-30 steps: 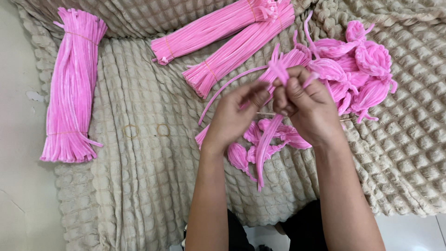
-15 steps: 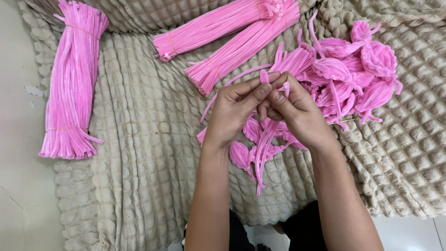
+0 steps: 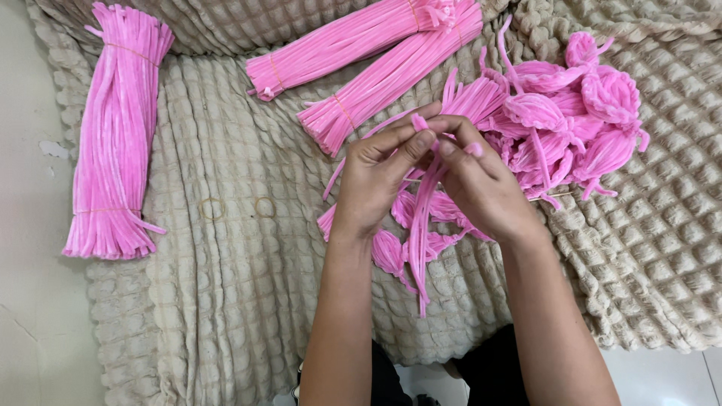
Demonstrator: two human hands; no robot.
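Note:
My left hand [image 3: 380, 180] and my right hand [image 3: 481, 184] meet above a beige quilted blanket [image 3: 226, 248]. Both pinch the top of a few pink pipe cleaners [image 3: 421, 225], whose loose ends hang down between my wrists. Finished pink petal-like loops [image 3: 391, 252] lie under my hands. A larger heap of looped pink pieces [image 3: 579, 120] rests just right of my right hand.
Two tied bundles of straight pink pipe cleaners [image 3: 361, 45] lie at the top centre. A third bundle [image 3: 116, 135] lies along the blanket's left edge. Two rubber bands [image 3: 237, 208] sit on the blanket left of my hands. Pale floor [image 3: 30, 301] borders the left.
My hands have drawn closer together, and the pipe cleaners that spread out star-like now hang down in one gathered strand. The view has shifted slightly.

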